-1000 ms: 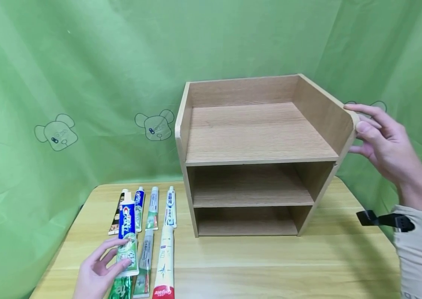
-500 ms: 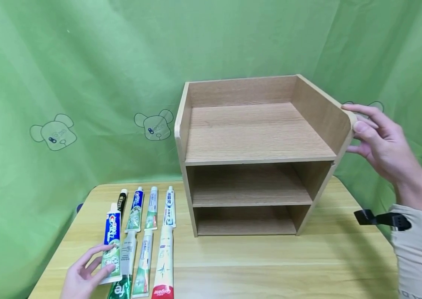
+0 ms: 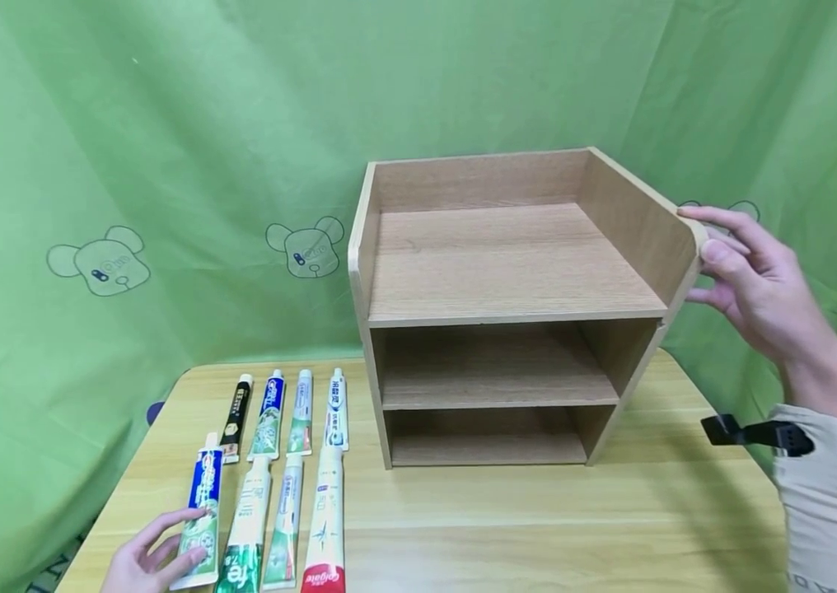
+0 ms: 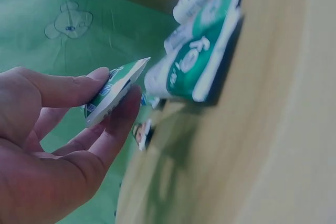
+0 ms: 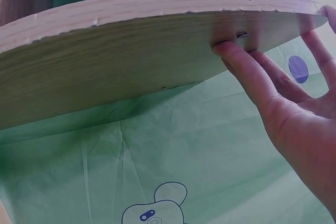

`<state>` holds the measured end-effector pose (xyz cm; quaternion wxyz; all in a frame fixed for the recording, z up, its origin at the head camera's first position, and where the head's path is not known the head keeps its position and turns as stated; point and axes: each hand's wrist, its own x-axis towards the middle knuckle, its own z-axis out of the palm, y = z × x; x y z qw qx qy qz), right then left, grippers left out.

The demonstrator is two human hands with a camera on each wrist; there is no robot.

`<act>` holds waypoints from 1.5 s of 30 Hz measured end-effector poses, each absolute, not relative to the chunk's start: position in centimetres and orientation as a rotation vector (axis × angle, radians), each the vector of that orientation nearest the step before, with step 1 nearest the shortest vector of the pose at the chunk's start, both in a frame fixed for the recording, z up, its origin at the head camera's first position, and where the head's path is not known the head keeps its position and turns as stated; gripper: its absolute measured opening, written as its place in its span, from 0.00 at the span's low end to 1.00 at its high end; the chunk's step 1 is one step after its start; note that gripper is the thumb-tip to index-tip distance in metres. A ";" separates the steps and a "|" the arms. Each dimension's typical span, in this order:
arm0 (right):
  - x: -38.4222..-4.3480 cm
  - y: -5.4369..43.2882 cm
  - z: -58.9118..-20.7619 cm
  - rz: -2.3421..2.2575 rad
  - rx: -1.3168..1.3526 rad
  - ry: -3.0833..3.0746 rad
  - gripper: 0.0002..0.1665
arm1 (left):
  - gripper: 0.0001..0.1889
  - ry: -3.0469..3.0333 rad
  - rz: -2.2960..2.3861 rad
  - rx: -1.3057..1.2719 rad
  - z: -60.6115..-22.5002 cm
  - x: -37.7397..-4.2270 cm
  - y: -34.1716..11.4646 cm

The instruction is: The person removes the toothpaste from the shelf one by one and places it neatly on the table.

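My left hand [image 3: 142,560] pinches a blue-and-green Crest toothpaste tube [image 3: 201,504] by its lower end, cap pointing away. In the left wrist view, the tube's flat end [image 4: 114,95] sits between thumb and fingers, apart from the table. Just right of it lies a white-and-green toothpaste tube [image 3: 246,531]. My right hand [image 3: 767,284] touches the right side panel of a three-level wooden shelf [image 3: 515,255], a fingertip at its top edge. The right wrist view has extended fingers [image 5: 247,72] against the panel's outer face [image 5: 131,61].
Toothpaste tubes lie in two rows left of the shelf. The back row includes a black tube [image 3: 237,418] and another Crest tube [image 3: 268,418]; a Colgate tube [image 3: 324,527] ends the front row. A green curtain [image 3: 240,123] hangs behind the wooden table [image 3: 463,527].
My left hand has moved left and toward me with the Crest tube, away from over the black and white-and-green tubes, which now show fully. The right hand stays at the shelf.
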<state>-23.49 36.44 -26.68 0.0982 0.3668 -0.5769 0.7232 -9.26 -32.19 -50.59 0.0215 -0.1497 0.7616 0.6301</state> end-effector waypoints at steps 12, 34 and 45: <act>-23.5 36.8 -26.7 2.146 1.083 -1.692 0.28 | 0.28 2.253 1.887 -0.557 -52.0 -9.5 -33.2; -23.5 36.3 -26.7 2.146 1.103 -1.683 0.27 | 0.31 2.249 1.694 -0.383 -52.7 -9.7 -34.9; -23.6 36.2 -26.9 2.150 1.093 -1.688 0.27 | 0.33 2.481 1.451 -0.350 -52.5 -10.2 -34.6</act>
